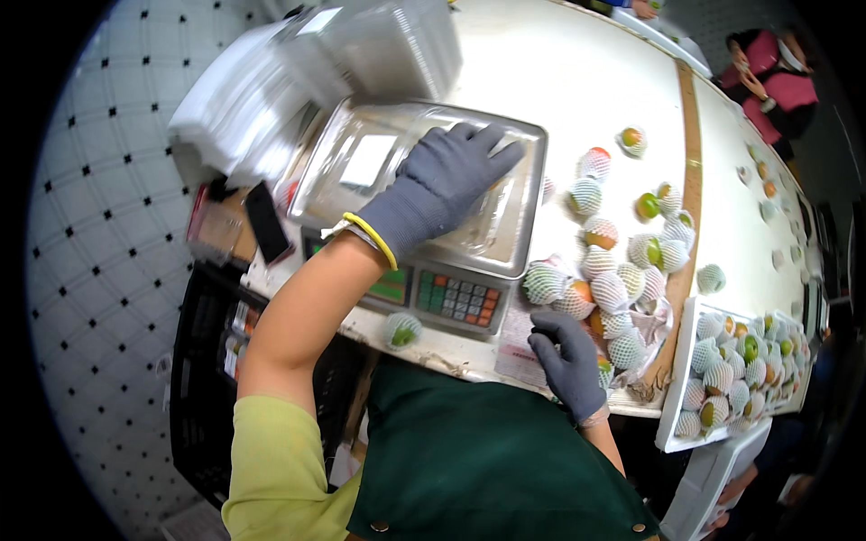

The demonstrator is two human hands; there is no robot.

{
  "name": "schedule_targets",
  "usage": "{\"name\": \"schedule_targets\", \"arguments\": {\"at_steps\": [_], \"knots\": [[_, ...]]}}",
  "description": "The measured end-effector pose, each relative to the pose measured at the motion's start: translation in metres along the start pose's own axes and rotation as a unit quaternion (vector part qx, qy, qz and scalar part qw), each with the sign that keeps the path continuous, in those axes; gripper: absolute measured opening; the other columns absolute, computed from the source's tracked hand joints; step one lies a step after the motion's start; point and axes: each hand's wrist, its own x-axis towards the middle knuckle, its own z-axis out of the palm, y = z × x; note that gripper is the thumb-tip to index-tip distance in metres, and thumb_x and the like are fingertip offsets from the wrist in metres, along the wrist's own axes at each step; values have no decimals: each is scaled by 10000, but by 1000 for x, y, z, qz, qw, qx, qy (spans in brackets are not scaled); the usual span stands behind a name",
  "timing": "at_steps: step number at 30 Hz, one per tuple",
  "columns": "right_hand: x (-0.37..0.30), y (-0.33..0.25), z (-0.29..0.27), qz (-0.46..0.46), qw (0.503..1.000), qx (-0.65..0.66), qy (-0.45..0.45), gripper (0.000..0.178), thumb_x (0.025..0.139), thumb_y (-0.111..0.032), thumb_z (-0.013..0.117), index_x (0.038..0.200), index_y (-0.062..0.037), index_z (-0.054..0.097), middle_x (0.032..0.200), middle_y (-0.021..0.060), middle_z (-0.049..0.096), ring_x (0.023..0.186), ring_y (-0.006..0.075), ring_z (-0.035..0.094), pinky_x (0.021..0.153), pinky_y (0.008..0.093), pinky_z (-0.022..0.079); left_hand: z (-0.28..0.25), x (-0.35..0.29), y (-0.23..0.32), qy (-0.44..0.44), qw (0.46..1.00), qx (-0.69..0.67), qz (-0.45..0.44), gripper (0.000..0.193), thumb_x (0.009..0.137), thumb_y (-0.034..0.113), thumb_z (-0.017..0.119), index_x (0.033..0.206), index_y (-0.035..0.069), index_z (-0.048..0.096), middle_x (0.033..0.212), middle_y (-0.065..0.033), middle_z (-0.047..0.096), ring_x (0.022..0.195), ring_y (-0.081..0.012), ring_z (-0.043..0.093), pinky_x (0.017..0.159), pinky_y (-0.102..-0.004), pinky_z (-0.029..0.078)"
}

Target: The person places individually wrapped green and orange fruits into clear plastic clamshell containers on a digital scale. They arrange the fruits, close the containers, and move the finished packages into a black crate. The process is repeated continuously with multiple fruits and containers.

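A clear plastic container (487,225) with a white label rests on the metal platter (533,194) of a weighing scale with a keypad (458,300). My left hand (451,176), in a grey glove, reaches over it palm down with fingers bent downward. A small orange-brown patch shows beneath its thumb; the palm hides whatever is there. My right hand (570,365), also gloved, hovers at the table's front edge beside a pile of fruit in foam nets (610,293). Its thumb and fingers are loosely bent and apart, with nothing visible between them. Printed paper (521,347) lies beside it.
Stacked clear containers (388,45) stand behind the scale. A phone (267,221) lies left of it, and one netted fruit (402,330) sits in front. A white crate of netted fruit (672,424) is at the right. Another person (778,77) stands across the table (559,63).
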Motion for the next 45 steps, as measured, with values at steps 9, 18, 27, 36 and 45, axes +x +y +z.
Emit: {"name": "schedule_targets", "arguments": {"at_steps": [9,18,27,36,45], "knots": [[-7,9,-15,26,998,-44,24,226,853,-142,663,1037,-20,616,964,125,636,801,245,638,694,325,502,-28,2,-25,34,886,-461,-44,505,768,159,714,1243,96,552,1200,-113,555,1080,-216,565,918,-341,478],[8,14,-38,-19,999,-22,16,247,846,-161,678,1050,-47,597,950,121,628,797,251,640,708,354,507,-14,28,15,-197,977,13,-78,680,689,150,718,1313,106,451,1335,-173,475,1072,-376,562,842,-437,509],[28,20,-81,-29,996,-85,12,239,847,-166,671,1046,-48,610,944,108,629,827,265,629,729,362,496,-7,-16,-16,-43,996,-9,-77,612,670,313,779,1185,86,539,1081,-134,580,1003,-312,563,939,-478,381],[194,72,-160,37,970,-231,69,355,870,-248,640,1153,-38,602,1093,151,640,916,264,654,831,350,513,-13,-15,-22,-132,987,-44,-82,685,601,224,789,1204,76,500,1004,-118,588,943,-319,555,923,-471,369],[324,179,-184,178,866,-437,168,641,753,-397,697,1251,-49,495,1142,195,575,995,293,620,835,402,522,-47,-49,-9,101,953,-249,-136,675,594,117,774,1186,-6,473,1070,-204,536,976,-322,563,828,-427,458]]}}
